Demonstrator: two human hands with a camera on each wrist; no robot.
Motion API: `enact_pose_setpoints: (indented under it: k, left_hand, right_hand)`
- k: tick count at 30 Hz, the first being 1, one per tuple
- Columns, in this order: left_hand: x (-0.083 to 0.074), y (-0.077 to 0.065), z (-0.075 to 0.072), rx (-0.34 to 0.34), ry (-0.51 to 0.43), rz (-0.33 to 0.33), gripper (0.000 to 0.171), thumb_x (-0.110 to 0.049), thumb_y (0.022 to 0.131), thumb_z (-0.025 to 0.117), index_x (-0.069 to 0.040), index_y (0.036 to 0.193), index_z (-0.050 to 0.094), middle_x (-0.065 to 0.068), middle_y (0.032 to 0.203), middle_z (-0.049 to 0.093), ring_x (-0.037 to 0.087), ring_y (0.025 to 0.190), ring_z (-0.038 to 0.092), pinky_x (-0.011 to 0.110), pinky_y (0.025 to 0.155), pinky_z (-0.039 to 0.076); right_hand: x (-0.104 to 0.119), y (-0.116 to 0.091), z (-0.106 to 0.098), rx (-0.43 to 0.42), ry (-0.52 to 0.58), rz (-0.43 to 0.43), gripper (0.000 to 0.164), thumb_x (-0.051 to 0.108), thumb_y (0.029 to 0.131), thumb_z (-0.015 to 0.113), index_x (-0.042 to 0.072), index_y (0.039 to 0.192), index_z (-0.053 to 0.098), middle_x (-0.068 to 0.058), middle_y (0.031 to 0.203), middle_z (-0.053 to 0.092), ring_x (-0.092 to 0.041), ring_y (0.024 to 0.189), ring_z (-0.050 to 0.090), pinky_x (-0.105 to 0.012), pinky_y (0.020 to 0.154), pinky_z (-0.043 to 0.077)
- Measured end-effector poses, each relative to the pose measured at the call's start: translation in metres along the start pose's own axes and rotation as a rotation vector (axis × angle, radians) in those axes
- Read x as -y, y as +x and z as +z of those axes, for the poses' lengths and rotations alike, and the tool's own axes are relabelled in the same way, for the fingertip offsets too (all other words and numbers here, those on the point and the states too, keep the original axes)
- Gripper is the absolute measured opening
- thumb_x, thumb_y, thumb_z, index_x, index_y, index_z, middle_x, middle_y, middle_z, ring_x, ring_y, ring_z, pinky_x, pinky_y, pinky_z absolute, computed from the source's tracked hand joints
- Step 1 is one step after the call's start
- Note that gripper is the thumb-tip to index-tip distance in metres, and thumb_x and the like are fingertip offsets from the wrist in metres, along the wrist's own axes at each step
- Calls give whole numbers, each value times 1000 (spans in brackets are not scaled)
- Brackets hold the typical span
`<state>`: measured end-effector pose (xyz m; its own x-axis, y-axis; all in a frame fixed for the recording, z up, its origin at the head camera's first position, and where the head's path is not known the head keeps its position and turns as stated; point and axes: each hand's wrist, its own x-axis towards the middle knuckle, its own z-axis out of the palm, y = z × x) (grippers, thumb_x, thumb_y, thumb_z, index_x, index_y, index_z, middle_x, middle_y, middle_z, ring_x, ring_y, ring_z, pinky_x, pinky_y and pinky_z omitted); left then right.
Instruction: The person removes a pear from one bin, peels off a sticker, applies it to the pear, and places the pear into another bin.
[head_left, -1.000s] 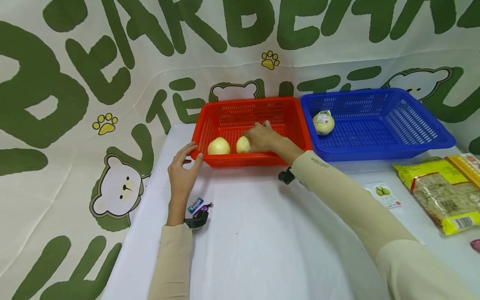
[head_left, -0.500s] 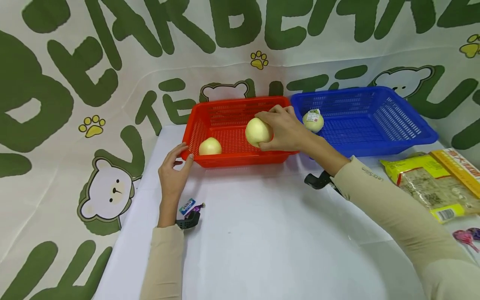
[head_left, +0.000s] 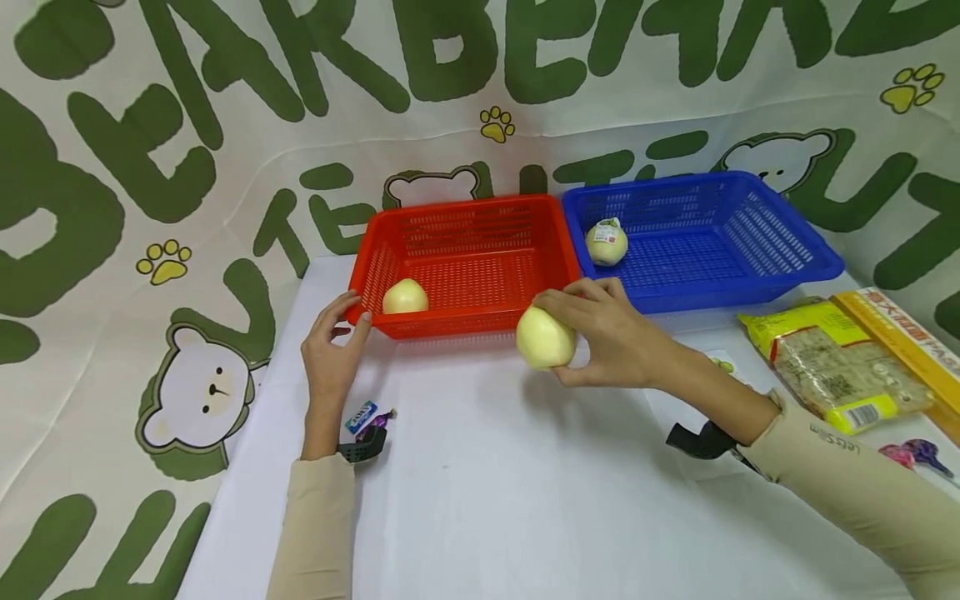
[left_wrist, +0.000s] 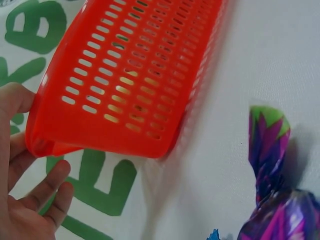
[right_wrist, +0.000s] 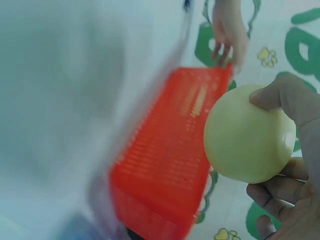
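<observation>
1. Head view, right hand (head_left: 611,340): fingers grasping one pale yellow fruit (head_left: 543,337), thumb at its lower side; fruit held above the desk (head_left: 480,517), in front of the red basket (head_left: 465,325), near its right front corner.
2. Head view, left hand (head_left: 330,358): thumb and fingers gripping the left front corner of the red basket's rim.
3. Head view, containers: red basket with a second fruit (head_left: 405,297) in its left front corner; blue basket (head_left: 697,298) just beside it on the right, with a labelled fruit (head_left: 606,246) at its left side.
4. Head view, sundries: two small wrapped sweets (head_left: 367,421) near the left wrist; at far right, a yellow packet (head_left: 840,362), an orange-and-white box (head_left: 903,342), pink and purple items (head_left: 918,454).
5. Left wrist view: red basket's slotted wall, rim pinched at one corner, lower fingers loosely bent; one purple-and-green wrapper in the foreground.
6. Right wrist view: held fruit, smooth, thumb on one side, fingers on the other; red basket behind, blurred; left hand at its far corner.
</observation>
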<state>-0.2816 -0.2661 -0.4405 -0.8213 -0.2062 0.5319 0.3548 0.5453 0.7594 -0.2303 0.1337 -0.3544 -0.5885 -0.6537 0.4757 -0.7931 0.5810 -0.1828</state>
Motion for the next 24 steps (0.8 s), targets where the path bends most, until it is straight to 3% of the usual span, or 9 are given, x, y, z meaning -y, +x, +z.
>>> enact_pose_setpoints:
  k: [10, 17, 24]
  left_hand:
    - [2, -1, 0, 0, 23, -28, 40, -34, 94, 70, -16, 129, 69, -12, 136, 60, 15, 111, 58, 39, 90, 53]
    - [1, -1, 2, 5, 16, -44, 39, -35, 94, 70, -19, 130, 69, -14, 137, 59, 12, 112, 58, 42, 92, 52]
    - [1, 0, 2, 2, 20, -42, 40, -35, 94, 69, -17, 130, 68, -13, 137, 59, 14, 112, 58, 42, 92, 52]
  right_hand:
    - [6, -40, 32, 74, 1, 11, 84, 38, 63, 90, 9, 136, 59, -5, 129, 65, -26, 117, 51, -47, 89, 34]
    - [4, -54, 49, 121, 21, 29, 85, 37, 64, 90, 7, 137, 58, -6, 132, 64, -27, 120, 50, -45, 90, 33]
    - [4, -58, 50, 175, 15, 47, 94, 38, 68, 88, 5, 146, 49, -6, 141, 56, -26, 123, 46, -46, 91, 31]
